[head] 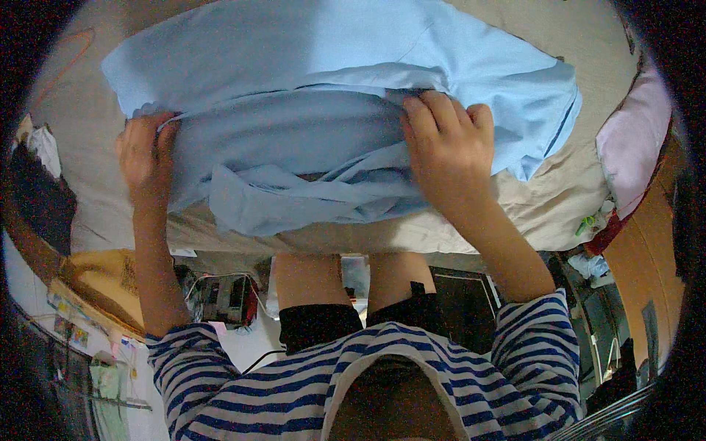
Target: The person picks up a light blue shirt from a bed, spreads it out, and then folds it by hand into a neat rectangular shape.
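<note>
A light blue cloth garment (pixel 265 60) lies spread over a beige sheet, in the upper middle of the view. Its near part is doubled over in a long fold, and a collar-like or flap-like piece lies crumpled towards me. My left hand (pixel 146 146) pinches the fabric at the left end of the fold. With curled fingers, my right hand (pixel 449 132) grips the same fold right of the middle. What looks like a sleeve spreads out to the right of that hand. The fingertips of both hands are partly hidden by cloth.
The beige-covered bed or padded surface (pixel 529 215) ends just before my legs. A pink cushion (pixel 634 138) rests at its right edge, near a small green object (pixel 584 225). Dark cloth (pixel 41 193) lies at the left. A cardboard panel (pixel 634 275) stands at the right.
</note>
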`<state>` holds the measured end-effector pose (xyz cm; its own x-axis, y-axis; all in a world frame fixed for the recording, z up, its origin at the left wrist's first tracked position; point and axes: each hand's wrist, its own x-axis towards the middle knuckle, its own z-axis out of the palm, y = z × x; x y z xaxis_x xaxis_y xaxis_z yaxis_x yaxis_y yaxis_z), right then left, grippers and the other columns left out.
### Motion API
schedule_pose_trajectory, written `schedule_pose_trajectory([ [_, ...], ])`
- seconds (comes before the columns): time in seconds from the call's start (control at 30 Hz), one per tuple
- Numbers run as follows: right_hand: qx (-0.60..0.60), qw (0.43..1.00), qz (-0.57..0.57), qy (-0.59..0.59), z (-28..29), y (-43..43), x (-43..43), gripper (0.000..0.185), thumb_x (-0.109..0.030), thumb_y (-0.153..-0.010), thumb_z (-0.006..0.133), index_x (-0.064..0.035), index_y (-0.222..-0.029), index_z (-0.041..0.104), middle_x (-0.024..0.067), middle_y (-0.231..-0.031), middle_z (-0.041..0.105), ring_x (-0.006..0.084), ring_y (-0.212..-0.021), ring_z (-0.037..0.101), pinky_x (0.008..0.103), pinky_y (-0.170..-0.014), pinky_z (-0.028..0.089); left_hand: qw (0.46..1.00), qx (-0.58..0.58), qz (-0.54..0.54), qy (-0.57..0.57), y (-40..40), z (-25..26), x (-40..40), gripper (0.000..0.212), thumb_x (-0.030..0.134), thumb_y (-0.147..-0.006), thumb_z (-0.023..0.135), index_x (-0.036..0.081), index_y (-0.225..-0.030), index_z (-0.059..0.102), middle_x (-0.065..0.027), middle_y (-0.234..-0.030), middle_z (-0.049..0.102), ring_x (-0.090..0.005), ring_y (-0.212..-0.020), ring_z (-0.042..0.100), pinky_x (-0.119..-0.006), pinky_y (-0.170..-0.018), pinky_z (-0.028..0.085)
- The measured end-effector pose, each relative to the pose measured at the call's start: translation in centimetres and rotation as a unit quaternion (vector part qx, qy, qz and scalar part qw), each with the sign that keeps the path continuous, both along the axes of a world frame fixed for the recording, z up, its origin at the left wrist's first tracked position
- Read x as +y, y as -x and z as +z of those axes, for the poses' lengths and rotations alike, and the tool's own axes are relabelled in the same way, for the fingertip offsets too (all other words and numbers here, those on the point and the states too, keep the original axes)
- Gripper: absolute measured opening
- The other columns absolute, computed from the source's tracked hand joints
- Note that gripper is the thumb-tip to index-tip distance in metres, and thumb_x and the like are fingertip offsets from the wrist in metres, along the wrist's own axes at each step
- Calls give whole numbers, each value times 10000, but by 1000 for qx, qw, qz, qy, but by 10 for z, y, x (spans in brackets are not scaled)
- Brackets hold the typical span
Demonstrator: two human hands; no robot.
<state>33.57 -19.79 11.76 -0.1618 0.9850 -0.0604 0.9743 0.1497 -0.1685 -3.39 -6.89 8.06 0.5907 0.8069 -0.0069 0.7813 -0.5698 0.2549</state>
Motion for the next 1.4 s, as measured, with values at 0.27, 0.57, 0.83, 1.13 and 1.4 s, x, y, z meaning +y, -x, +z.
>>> schedule_pose_trajectory([
  [0.27,90,986,65,121,4,-11,14,77,-89,-739,660,-85,-781,595,48,-755,577,246,-748,548,376,-749,373,999,-10,35,9,7,-7,-5,80,111,-814,676,72,-877,648,-82,-899,640,-265,-862,592,-362,-760,428],
  [0.57,215,946,78,229,25,-15,3,159,-68,-694,680,-45,-815,580,131,-926,594,317,-865,563,420,-857,402,888,-318,219,250,63,-6,-30,227,59,-816,667,60,-1025,578,-51,-1014,616,-155,-937,556,-280,-835,439],
  [0.83,106,875,168,441,22,-9,16,190,-195,-796,666,-30,-872,610,178,-706,593,386,-800,570,432,-835,395,897,-199,328,219,69,4,-83,254,203,-952,568,53,-1155,541,-78,-1035,605,-207,-928,558,-355,-843,463],
  [1.13,-37,962,38,268,1,1,28,231,-266,-895,570,-37,-872,589,199,-732,631,361,-728,614,467,-711,451,923,15,379,63,46,-4,-81,299,263,-987,470,25,-1148,549,-183,-1022,632,-323,-940,625,-370,-819,486],
  [1.4,-134,969,62,196,-16,2,28,143,-199,-845,585,-73,-912,580,133,-796,658,308,-715,644,432,-778,455,945,137,289,70,55,-10,-74,247,294,-939,519,79,-1058,545,-169,-839,647,-383,-766,626,-466,-654,481],
])
